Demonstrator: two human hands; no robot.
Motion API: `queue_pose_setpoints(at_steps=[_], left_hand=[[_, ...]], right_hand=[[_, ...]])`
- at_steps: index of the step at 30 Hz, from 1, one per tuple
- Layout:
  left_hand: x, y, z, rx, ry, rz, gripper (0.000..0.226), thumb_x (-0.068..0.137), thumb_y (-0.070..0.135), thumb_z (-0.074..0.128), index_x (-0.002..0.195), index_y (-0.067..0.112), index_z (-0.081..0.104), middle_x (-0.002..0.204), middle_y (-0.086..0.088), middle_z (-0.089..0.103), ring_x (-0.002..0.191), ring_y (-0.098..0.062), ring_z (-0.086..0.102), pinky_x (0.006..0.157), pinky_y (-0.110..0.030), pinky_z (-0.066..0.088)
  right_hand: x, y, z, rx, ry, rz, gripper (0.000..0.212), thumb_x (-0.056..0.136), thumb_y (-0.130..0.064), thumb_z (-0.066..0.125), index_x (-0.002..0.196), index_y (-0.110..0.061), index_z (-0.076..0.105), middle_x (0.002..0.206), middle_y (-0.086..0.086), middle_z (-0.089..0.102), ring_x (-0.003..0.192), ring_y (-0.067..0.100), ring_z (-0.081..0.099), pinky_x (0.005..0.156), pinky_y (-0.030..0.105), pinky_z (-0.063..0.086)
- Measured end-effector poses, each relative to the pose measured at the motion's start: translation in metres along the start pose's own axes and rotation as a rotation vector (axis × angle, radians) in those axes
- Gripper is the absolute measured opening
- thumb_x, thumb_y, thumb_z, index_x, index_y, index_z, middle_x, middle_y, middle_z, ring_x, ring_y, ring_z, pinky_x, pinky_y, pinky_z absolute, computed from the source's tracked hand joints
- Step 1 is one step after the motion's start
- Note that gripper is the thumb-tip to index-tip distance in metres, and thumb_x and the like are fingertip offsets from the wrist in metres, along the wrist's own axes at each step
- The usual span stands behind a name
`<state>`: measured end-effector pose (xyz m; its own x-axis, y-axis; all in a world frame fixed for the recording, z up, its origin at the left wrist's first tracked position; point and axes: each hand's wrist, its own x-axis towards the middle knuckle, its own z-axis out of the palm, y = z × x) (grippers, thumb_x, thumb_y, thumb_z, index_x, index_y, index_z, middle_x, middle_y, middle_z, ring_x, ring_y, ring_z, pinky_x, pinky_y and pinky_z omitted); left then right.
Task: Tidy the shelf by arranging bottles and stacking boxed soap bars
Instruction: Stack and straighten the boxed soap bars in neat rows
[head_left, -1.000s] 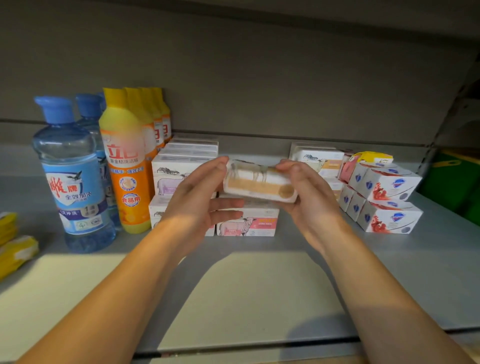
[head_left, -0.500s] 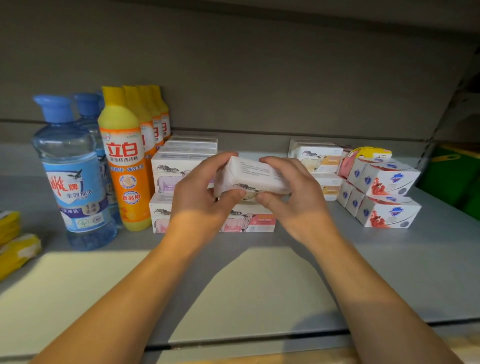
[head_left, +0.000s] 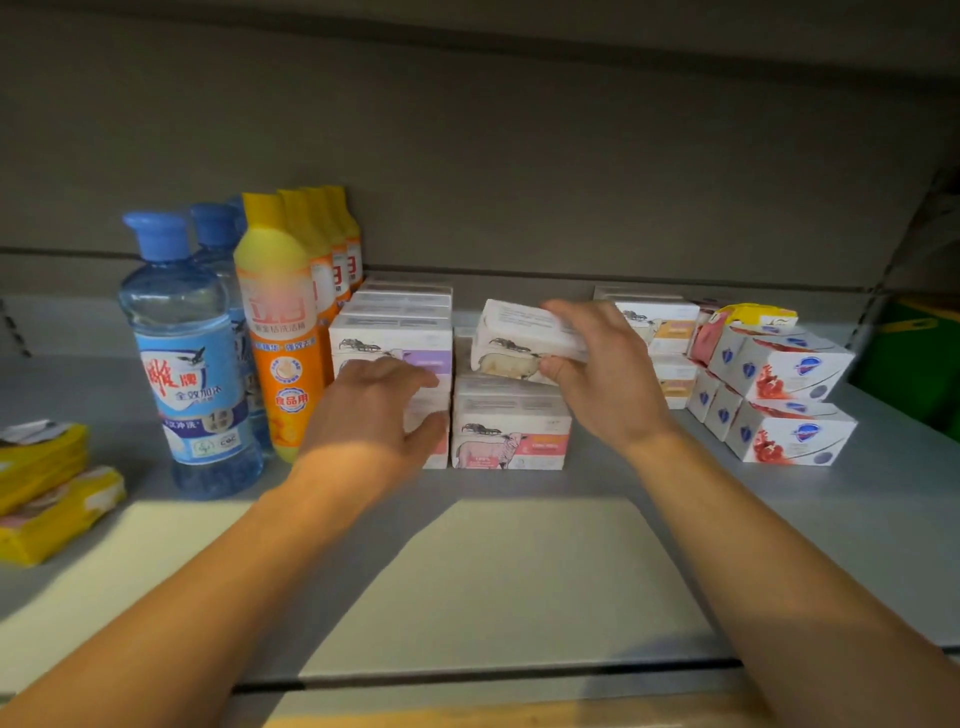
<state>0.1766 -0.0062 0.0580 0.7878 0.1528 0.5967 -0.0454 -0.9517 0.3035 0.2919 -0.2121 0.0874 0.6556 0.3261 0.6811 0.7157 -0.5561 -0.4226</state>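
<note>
Soap box (head_left: 524, 332) sits tilted in the right hand (head_left: 608, 384), pinched between thumb and fingers just above the pink box (head_left: 509, 439) at the shelf (head_left: 519, 561) middle. The left hand (head_left: 374, 415) is loosely spread against the purple stack (head_left: 389, 338); whether it grips is unclear. Bottles (head_left: 275, 322) stand toward the left edge.

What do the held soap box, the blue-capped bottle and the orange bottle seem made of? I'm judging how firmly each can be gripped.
Held soap box in the right hand: apparently thin matte printed cardboard, with crisp folded edges.
Blue-capped bottle: clear, probably plastic; liquid shows through, and the label looks glossy.
Orange bottle: opaque, smooth, likely plastic, with a slight sheen.
</note>
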Motion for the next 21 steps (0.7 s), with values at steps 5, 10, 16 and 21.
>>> queue_pose_setpoints(at_steps=[5, 10, 16, 21], left_hand=[[-0.009, -0.008, 0.004, 0.034, -0.046, -0.016, 0.043, 0.079, 0.039, 0.059, 0.113, 0.016, 0.073, 0.117, -0.005, 0.069, 0.107, -0.034, 0.055, 0.093, -0.043, 0.046], [-0.009, -0.012, 0.008, 0.002, -0.011, -0.013, 0.042, 0.075, 0.039, 0.058, 0.108, 0.019, 0.075, 0.111, -0.001, 0.068, 0.104, -0.031, 0.055, 0.088, -0.043, 0.046], [-0.006, -0.018, 0.016, -0.066, 0.064, -0.013, 0.034, 0.075, 0.037, 0.061, 0.101, 0.021, 0.077, 0.104, 0.003, 0.069, 0.100, -0.030, 0.055, 0.086, -0.040, 0.043], [-0.004, -0.020, 0.019, -0.107, 0.103, -0.010, 0.030, 0.074, 0.035, 0.063, 0.097, 0.021, 0.077, 0.100, 0.004, 0.070, 0.098, -0.029, 0.056, 0.085, -0.041, 0.045]], right_hand=[[0.030, 0.009, 0.029, -0.089, -0.176, 0.034, 0.050, 0.091, -0.022, 0.066, 0.139, -0.026, 0.052, 0.134, 0.000, 0.050, 0.109, 0.011, 0.053, 0.107, 0.025, 0.034], [0.054, 0.015, 0.045, -0.401, -0.135, -0.080, 0.049, 0.091, -0.027, 0.064, 0.139, -0.031, 0.053, 0.132, -0.001, 0.055, 0.120, 0.026, 0.041, 0.102, 0.039, 0.036], [0.081, 0.014, 0.064, -0.485, -0.179, -0.018, 0.049, 0.092, -0.029, 0.064, 0.140, -0.028, 0.052, 0.136, 0.004, 0.056, 0.125, 0.031, 0.043, 0.102, 0.043, 0.043], [0.103, 0.018, 0.079, -0.518, -0.218, 0.066, 0.038, 0.093, -0.027, 0.062, 0.131, -0.028, 0.059, 0.126, 0.010, 0.055, 0.116, 0.033, 0.052, 0.099, 0.040, 0.047]])
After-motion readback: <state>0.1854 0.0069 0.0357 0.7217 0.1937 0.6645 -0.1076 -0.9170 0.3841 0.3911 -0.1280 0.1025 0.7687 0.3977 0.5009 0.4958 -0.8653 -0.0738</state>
